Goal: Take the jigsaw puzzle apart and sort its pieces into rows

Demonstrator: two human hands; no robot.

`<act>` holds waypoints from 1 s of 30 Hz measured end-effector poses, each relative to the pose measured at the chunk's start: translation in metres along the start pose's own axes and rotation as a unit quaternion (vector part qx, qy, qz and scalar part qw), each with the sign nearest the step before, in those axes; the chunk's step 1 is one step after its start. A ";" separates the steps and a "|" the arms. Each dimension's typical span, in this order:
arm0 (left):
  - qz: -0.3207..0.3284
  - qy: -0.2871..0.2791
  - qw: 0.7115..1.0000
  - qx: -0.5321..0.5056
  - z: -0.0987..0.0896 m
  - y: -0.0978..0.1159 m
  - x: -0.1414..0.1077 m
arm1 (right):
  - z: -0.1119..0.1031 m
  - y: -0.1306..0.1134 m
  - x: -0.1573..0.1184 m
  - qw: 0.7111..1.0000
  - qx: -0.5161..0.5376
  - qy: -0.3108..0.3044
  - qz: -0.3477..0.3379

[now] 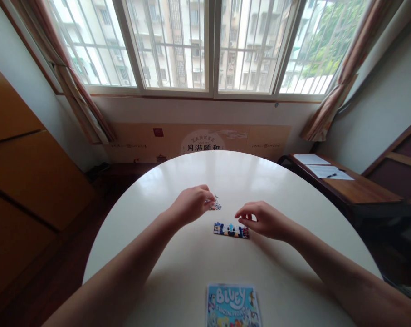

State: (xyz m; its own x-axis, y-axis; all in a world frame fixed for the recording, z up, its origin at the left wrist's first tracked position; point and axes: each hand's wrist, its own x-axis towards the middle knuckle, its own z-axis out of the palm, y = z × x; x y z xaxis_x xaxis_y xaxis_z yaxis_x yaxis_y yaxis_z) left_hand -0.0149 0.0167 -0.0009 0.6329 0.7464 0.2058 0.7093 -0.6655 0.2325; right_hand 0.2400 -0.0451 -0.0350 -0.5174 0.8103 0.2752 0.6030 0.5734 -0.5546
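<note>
1. Two bare hands worked above a round white table (178,281).
2. The left hand (193,202) was bent over a small pile of puzzle pieces (217,203), far of the strip; whether its fingertips pinched a piece, I could not tell.
3. The right hand (261,219) hung with fingers loosely curled, thumb and forefinger apart, just by the far right corner of the strip; contact was unclear.
4. That joined puzzle strip (231,230) lay on the table, between the pile and the near picture sheet.
5. Nearest, the blue picture sheet (232,305) read "Bluey".
6. At right, a wooden desk (372,188) bore papers (324,171).
</note>
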 end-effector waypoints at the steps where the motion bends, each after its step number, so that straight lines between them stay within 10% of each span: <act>1: 0.037 -0.029 0.999 -0.012 0.000 0.004 -0.001 | 0.000 -0.002 0.000 1.000 -0.004 -0.014 -0.009; 7: 0.112 -0.108 0.987 -0.030 0.003 0.013 -0.008 | 0.004 -0.014 -0.002 0.995 -0.036 -0.063 -0.067; 30: 0.001 -0.161 0.985 -0.068 0.013 0.021 -0.005 | 0.017 -0.017 -0.003 0.986 -0.122 -0.072 -0.088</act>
State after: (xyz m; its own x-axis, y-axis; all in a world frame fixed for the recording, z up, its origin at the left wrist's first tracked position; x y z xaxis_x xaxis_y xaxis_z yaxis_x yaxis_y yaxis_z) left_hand 0.0011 -0.0006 -0.0096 0.7150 0.6919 -0.1004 0.6738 -0.6437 0.3627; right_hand 0.2202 -0.0592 -0.0397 -0.6971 0.6802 0.2268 0.6151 0.7298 -0.2984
